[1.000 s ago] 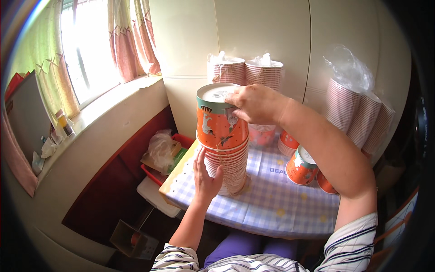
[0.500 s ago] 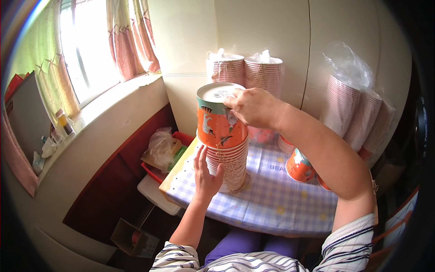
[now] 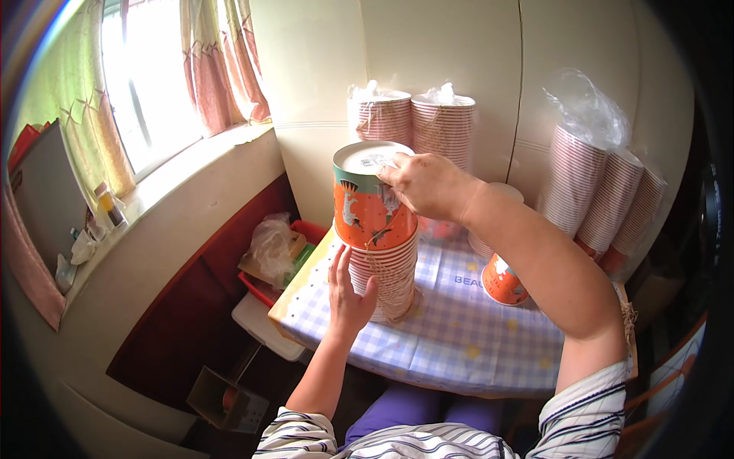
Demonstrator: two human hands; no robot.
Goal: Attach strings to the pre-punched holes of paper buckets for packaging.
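A tall stack of paper tubs stands upside down near the table's left end, white rims packed together and twine running down its side. Its top tub is orange and green with animal figures and a pale base facing up. With bent fingers, my right hand grips the upper edge of that tub on its right side; the fingertips are partly hidden. Lower on the left, my left hand lies against the stack, fingers stretched out and thumb apart.
A checked cloth covers the table. Behind stand wrapped tub stacks, with more stacks at the right. An orange tub sits beside my right forearm. Left of the table are a red bin and a windowsill.
My right forearm has shifted slightly left, and a pale round tub top shows behind it. Both hands keep their places on the stack.
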